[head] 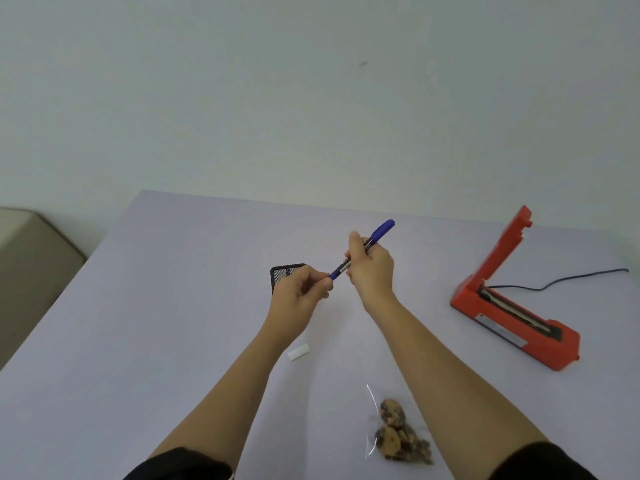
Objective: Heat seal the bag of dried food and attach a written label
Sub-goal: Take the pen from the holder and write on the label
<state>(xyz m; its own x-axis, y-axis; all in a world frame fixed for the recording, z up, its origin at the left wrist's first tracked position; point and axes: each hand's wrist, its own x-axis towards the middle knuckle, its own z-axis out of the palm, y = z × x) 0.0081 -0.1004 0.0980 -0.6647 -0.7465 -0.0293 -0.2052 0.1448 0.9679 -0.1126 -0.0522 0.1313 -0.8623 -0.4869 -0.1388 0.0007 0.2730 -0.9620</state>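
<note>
A blue marker pen [380, 231] is held up above the table between both hands. My right hand [372, 271] grips its barrel, and my left hand [299, 294] pinches its lower blue end. On the table near me lies a clear plastic bag [394, 434] of brown dried food. A small white label [298, 351] lies flat under my left forearm. The red heat sealer [512, 306] stands at the right with its arm raised.
A black mesh holder [282, 273] sits behind my left hand, partly hidden. The sealer's black cord [561, 280] runs off to the right. The pale table [156, 323] ends at the left, where a beige object [31, 268] stands.
</note>
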